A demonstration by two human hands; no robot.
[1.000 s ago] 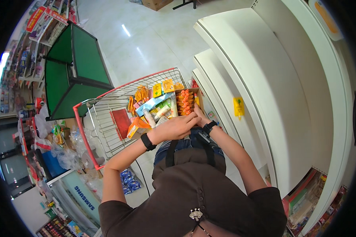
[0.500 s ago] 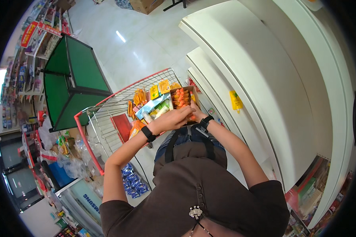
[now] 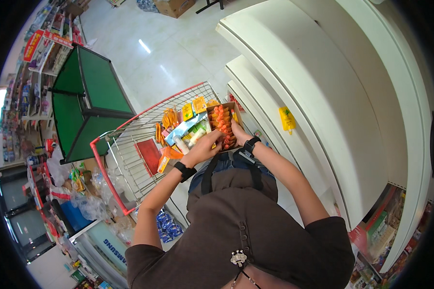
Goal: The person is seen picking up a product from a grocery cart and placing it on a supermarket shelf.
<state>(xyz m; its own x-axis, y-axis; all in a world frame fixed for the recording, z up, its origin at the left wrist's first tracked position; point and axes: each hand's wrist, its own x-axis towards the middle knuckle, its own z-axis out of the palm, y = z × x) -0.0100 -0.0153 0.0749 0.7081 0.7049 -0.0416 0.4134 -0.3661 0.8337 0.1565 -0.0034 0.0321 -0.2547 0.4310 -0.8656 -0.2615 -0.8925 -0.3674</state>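
An open cardboard box, packed with amber pouches with orange caps, sits at the right end of a wire shopping cart. My right hand grips the box's right side, its fingertips beside the pouches. At the near left corner, my left hand has its fingers curled against the pouches; what they pinch is hidden. White tubes, yellow packets and an orange-and-white carton lie in the cart left of the box.
White shelves rise close on the right, with one yellow spouted pouch on a lower tier. A green-panelled stand is beyond the cart's left side. Blue packets lie low beside my left forearm. Stocked racks line the far left.
My left hand has drawn back to the left, away from my right hand. More of the capped pouches in the near part of the box now show.
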